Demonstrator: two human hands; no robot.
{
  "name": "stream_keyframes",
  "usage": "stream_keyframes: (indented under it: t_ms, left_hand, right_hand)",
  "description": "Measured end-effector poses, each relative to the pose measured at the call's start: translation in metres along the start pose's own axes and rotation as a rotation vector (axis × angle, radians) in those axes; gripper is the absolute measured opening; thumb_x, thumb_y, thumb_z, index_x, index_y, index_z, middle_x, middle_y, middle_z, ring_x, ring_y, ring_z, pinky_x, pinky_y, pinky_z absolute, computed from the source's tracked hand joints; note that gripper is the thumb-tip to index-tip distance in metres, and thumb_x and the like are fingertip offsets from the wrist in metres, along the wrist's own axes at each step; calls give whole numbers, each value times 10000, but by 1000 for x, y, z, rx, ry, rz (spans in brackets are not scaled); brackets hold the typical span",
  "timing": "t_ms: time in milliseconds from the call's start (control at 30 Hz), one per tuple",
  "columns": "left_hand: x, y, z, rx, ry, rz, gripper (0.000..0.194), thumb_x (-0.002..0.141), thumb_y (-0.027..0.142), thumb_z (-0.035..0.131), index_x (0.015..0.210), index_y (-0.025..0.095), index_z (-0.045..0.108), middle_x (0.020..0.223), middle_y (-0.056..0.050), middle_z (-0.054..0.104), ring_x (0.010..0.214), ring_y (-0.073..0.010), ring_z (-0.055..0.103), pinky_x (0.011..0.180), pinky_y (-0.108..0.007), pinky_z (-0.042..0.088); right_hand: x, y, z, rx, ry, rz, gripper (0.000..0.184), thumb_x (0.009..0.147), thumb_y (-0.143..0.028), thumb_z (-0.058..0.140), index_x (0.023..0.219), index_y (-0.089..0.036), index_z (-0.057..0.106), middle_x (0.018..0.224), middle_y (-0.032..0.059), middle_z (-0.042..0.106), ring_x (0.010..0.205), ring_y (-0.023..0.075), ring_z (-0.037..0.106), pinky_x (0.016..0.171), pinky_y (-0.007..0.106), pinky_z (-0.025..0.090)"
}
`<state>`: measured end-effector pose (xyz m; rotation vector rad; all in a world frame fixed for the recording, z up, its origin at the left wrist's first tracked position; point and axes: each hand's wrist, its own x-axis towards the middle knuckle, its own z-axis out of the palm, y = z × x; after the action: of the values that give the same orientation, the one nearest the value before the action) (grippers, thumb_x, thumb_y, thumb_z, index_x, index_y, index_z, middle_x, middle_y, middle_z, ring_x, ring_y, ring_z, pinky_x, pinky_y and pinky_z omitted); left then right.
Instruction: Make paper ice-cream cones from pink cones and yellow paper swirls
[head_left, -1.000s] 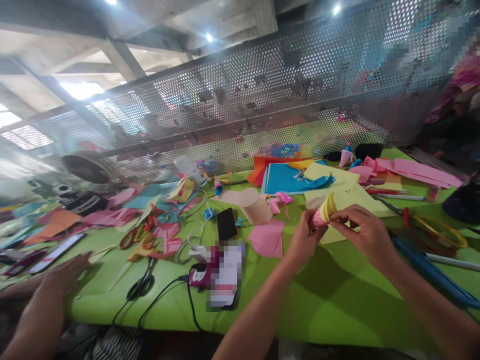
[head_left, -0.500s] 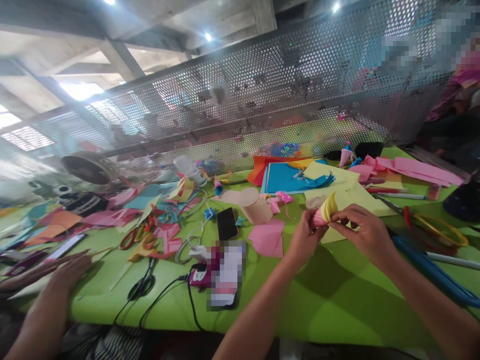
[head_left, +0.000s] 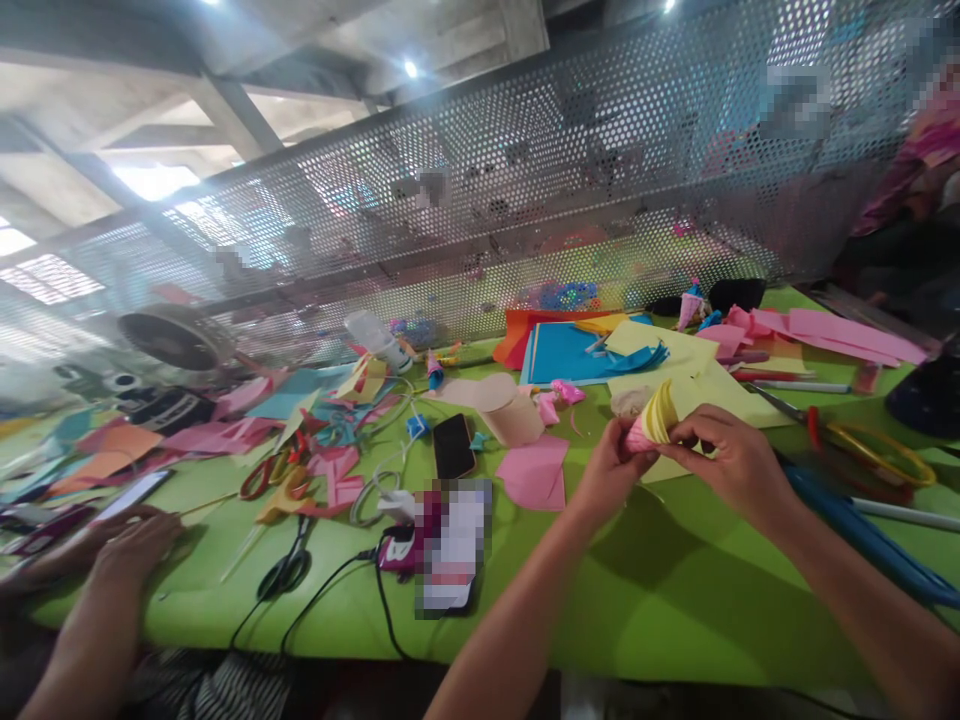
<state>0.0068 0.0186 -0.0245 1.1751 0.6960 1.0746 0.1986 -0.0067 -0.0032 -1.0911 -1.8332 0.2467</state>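
Left hand (head_left: 609, 468) holds the pink-and-yellow craft cone (head_left: 657, 418); right hand (head_left: 739, 458) pinches its yellow edge. At 8 o'clock from it, a smartphone's (head_left: 457, 550) screen is pixelated, unreadable.

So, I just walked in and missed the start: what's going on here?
A person is holding a small pink-and-yellow cone over the green table. Their left hand grips the pink part, while the right hand has its fingertips at the yellow part. A pink paper sheet and a dark phone lie nearby. At the left, another person's hand is at the table too.
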Motion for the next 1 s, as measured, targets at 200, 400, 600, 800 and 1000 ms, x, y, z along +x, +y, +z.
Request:
stream_keyframes:
  t_ms: [200,400,600,800,1000]
  left_hand:
    - [-2,-2,-4,-36,-32,-12,589,736,485,959,1122,190,626,1078,-43,670,1003,-180,596,988,-334,471]
    - [-4,-1,-5,0,-48,-29,556,755,495,944,1115,189,652,1084,-48,677,1036,-198,612,1019,-354,476]
    - [0,-4,-8,26,8,11,554,761,488,940,1103,191,621,1034,-26,662,959,-164,598,933,-306,479]
    - [2,-6,-7,31,84,49,540,774,422,932,1132,187,604,1063,-28,668,952,-144,602,912,-286,480]
    - [1,-6,-6,-16,76,8,503,773,375,933,1127,180,633,1086,-61,718,994,-174,668,964,-324,516]
  right_hand:
    - [1,-4,-4,29,-14,-50,113,997,-306,744,897,-260,719,871,23,699,815,205,665,719,332,510]
    - [3,-7,-4,41,20,-4,207,988,-389,749,831,-267,692,826,26,686,774,217,663,700,362,516]
    - [2,-5,-3,73,61,66,122,939,-364,790,931,-280,702,870,16,692,731,196,593,678,355,499]
    - [0,2,0,143,64,176,166,934,-398,784,993,-271,696,910,15,702,732,186,583,685,350,507]
    - [-1,3,3,188,44,251,265,921,-452,788,1092,-264,712,1002,43,742,764,192,612,707,354,539]
